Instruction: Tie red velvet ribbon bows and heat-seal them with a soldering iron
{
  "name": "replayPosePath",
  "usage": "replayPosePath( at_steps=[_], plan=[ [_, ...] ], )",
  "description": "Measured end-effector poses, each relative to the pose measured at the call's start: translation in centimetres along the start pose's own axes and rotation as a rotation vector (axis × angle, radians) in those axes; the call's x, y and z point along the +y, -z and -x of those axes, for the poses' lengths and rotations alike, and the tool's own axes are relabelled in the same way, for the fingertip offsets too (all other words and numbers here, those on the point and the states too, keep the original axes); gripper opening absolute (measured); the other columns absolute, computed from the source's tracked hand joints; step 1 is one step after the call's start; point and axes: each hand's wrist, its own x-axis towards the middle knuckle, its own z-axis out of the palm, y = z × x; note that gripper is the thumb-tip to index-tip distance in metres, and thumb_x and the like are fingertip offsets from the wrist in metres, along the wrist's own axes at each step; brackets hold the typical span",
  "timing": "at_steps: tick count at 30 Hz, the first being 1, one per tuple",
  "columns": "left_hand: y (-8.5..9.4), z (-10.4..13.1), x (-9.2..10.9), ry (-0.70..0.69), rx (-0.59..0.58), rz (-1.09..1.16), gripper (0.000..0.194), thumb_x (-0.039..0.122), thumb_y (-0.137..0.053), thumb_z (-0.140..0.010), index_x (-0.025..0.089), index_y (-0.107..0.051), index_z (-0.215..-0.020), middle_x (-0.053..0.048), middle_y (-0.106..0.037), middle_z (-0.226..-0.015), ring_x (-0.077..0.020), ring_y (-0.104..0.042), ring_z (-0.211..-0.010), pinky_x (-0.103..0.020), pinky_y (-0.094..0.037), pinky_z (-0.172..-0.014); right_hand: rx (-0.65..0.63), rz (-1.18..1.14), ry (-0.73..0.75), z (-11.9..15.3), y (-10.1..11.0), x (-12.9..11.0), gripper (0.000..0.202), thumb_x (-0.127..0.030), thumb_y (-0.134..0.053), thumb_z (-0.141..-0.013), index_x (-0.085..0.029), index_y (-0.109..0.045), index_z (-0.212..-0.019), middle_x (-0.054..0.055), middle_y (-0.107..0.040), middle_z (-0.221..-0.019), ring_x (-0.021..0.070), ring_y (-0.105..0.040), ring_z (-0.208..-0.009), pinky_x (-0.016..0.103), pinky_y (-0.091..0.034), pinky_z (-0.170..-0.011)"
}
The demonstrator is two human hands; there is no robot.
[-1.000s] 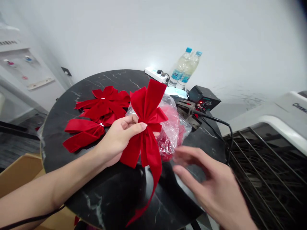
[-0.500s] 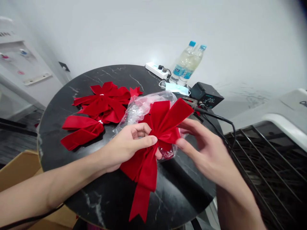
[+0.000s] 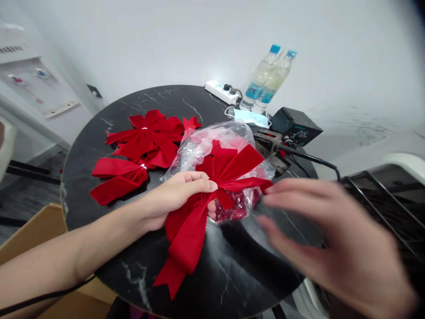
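Note:
My left hand (image 3: 189, 195) pinches a large red velvet bow (image 3: 191, 237) at its gathered middle, with loops fanning up and right and a notched tail hanging toward the table's front. Beside the bow's right loop is my right hand (image 3: 318, 226), smeared by motion, its thumb apart from the fingers. Its fingertips are close to the loop's end; I cannot tell if they touch. Behind the bow lies a clear plastic bag (image 3: 199, 144) with more red material in it. Several other red bows (image 3: 146, 137) are piled to the left, some with white ties at their centres.
The round black marbled table (image 3: 133, 274) also carries a white power strip (image 3: 221, 91), two bottles (image 3: 262, 79), a blue face mask (image 3: 252, 118) and a black soldering station (image 3: 297, 126) with its cable. A cardboard box (image 3: 36, 230) stands lower left, a dark rack (image 3: 381, 199) right.
My right hand has moved right and away from the bow's centre, its thumb parting from the fingers. The bow's right loop now stretches further right and its tail has swung left. My left hand keeps its pinch.

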Motion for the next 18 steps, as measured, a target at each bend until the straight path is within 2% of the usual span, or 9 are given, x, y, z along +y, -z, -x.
replayPosePath(
  at_steps=[2,4,6,9,12,15,18],
  plan=[
    [0.0,0.1,0.0,0.001,-0.052,0.021,0.016,0.027,-0.071,-0.090,0.016,-0.064,-0.081,-0.003,-0.071,-0.065,-0.0127,-0.068,-0.060,-0.019,-0.055,-0.060,-0.114,-0.030,0.143,-0.2,-2.2,-1.2,0.036,-0.021,-0.073,-0.093,-0.027,-0.066,-0.128,0.011,-0.071,-0.124,0.0255,-0.071,-0.107,0.038,-0.060,-0.090],
    [0.0,0.1,0.0,0.001,-0.077,0.030,0.013,0.025,-0.073,-0.089,0.015,-0.067,-0.083,-0.004,-0.071,-0.065,-0.0127,-0.069,-0.060,-0.019,-0.056,-0.061,-0.079,-0.033,0.244,-0.7,-3.9,-1.2,0.033,-0.017,-0.069,-0.094,-0.026,-0.067,-0.126,0.010,-0.072,-0.125,0.0251,-0.072,-0.106,0.039,-0.061,-0.087],
    [0.0,0.2,0.0,0.014,-0.067,0.039,0.013,0.024,-0.076,-0.086,0.015,-0.068,-0.083,-0.004,-0.072,-0.065,-0.0136,-0.070,-0.059,-0.020,-0.057,-0.060,-0.032,-0.071,0.306,-1.2,-4.8,-0.5,0.032,-0.012,-0.065,-0.095,-0.025,-0.068,-0.124,0.010,-0.073,-0.125,0.0245,-0.073,-0.106,0.038,-0.062,-0.086],
    [0.1,0.2,0.0,0.044,-0.072,0.042,0.014,0.023,-0.081,-0.082,0.015,-0.069,-0.079,-0.006,-0.075,-0.066,-0.0158,-0.072,-0.060,-0.022,-0.059,-0.062,-0.103,-0.126,0.375,-2.0,-4.4,0.4,0.031,-0.012,-0.055,-0.100,-0.022,-0.069,-0.126,0.012,-0.073,-0.130,0.0256,-0.073,-0.108,0.039,-0.063,-0.086],
    [0.2,0.2,0.1,0.051,-0.086,-0.001,0.012,0.022,-0.082,-0.082,0.014,-0.073,-0.083,-0.010,-0.079,-0.071,-0.0177,-0.075,-0.065,-0.023,-0.061,-0.065,-0.187,-0.097,0.422,-2.7,-3.5,0.4,0.033,-0.014,-0.045,-0.104,-0.021,-0.068,-0.126,0.012,-0.074,-0.129,0.0252,-0.074,-0.102,0.040,-0.063,-0.084],
    [0.4,0.3,0.2,0.036,-0.043,-0.061,0.021,0.022,-0.083,-0.082,0.014,-0.075,-0.100,-0.012,-0.081,-0.077,-0.0199,-0.078,-0.068,-0.026,-0.063,-0.068,-0.222,-0.026,0.414,-3.0,-3.4,0.1,0.031,-0.013,-0.043,-0.105,-0.017,-0.069,-0.123,0.012,-0.076,-0.124,0.0238,-0.074,-0.104,0.038,-0.062,-0.089],
    [0.5,0.4,0.2,-0.006,-0.009,-0.148,0.048,0.021,-0.083,-0.081,0.020,-0.066,-0.126,-0.012,-0.082,-0.083,-0.0247,-0.081,-0.075,-0.032,-0.065,-0.073,-0.271,-0.021,0.388,-3.1,-4.0,0.0,0.028,-0.012,-0.044,-0.105,-0.012,-0.068,-0.119,0.015,-0.074,-0.124,0.0231,-0.072,-0.108,0.037,-0.060,-0.093]
  ],
)
